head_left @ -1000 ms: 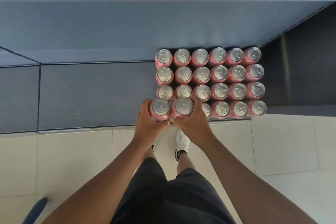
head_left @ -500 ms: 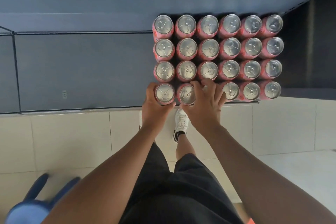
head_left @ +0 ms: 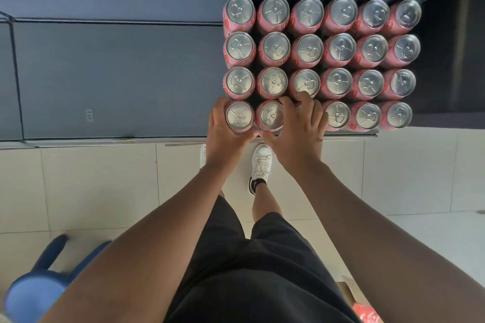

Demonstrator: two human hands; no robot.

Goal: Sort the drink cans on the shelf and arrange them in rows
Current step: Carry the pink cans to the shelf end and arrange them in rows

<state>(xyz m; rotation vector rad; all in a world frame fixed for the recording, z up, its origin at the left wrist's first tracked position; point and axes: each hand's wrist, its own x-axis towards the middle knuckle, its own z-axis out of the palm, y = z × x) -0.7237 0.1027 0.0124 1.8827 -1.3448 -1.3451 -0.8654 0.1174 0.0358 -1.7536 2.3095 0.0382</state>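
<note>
While the head camera looks straight down, a block of pink drink cans [head_left: 321, 61] stands upright on the dark blue shelf [head_left: 118, 78], packed into four rows of six with their silver tops showing. The block fills the shelf's right part, and its nearest row runs along the shelf's front edge [head_left: 78, 140].

The left hand [head_left: 226, 128] is wrapped around the corner can [head_left: 239, 118], the leftmost one of the nearest row; its fingers curl round the can's left side and its thumb presses at the can's near side. The right hand [head_left: 299, 126] is closed loosely around the second can [head_left: 270, 116], just right of the corner can and touching it. The fingers [head_left: 305, 98] of this hand spread over the third can of that row, which is almost wholly hidden beneath them, and their tips reach the near rim of a can in the row behind. The two thumbs nearly meet at the shelf's front edge, below the gap between the two held cans. Whether these two cans rest on the shelf or are slightly lifted cannot be told.

Below the shelf's front edge lies a pale tiled floor [head_left: 91, 186], where a white shoe [head_left: 261, 162] stands just under the hands. Black shorts [head_left: 252, 270] fill the lower middle. A blue stool [head_left: 42, 283] sits far to the lower left of the cans, and a cardboard box [head_left: 354, 294] shows at the lower right.
</note>
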